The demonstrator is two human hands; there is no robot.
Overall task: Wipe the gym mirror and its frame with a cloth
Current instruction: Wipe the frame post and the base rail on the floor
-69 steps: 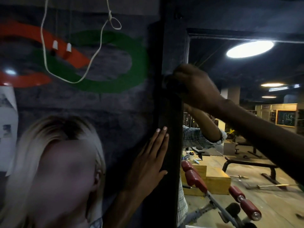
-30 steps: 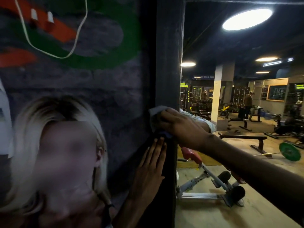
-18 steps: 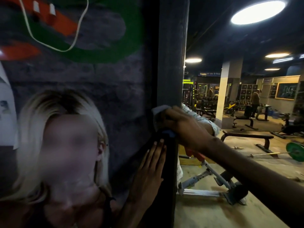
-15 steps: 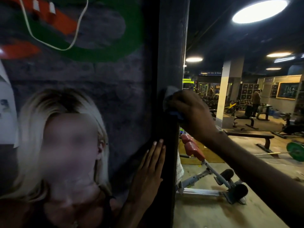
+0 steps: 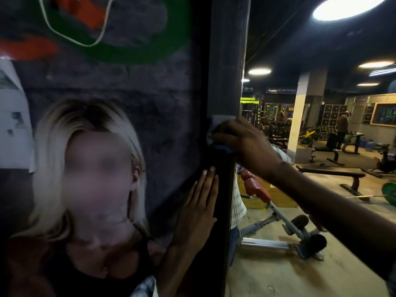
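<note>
The right hand (image 5: 246, 146) has its fingers curled over a pale cloth (image 5: 217, 123) and presses it against the dark upright frame (image 5: 225, 61) in the middle of the picture, where the frame meets the mirror (image 5: 300, 50) on the right. A blue edge of the cloth shows under the palm. The left hand (image 5: 198, 211) lies lower on the same upright with straight fingers, holding nothing; its fingertips are just below the cloth but not touching it.

A couple of seconds ago the cloth hand was up by the top corner of the mirror. Since then it has come down the upright, dipped nearly onto the left fingertips, gone up a little and is now sinking towards them again. So it looks like short up-and-down rubbing along one stretch of the frame. The flat hand has stayed put throughout, steadying the person.

From where things stand, I'd say the upper part of this upright is getting its wipe, while the part under and below the left hand is not yet done. The mirror glass itself, showing benches and ceiling lights, has no cloth on it at this moment. The poster (image 5: 107, 82) on the left is not part of the job.
</note>
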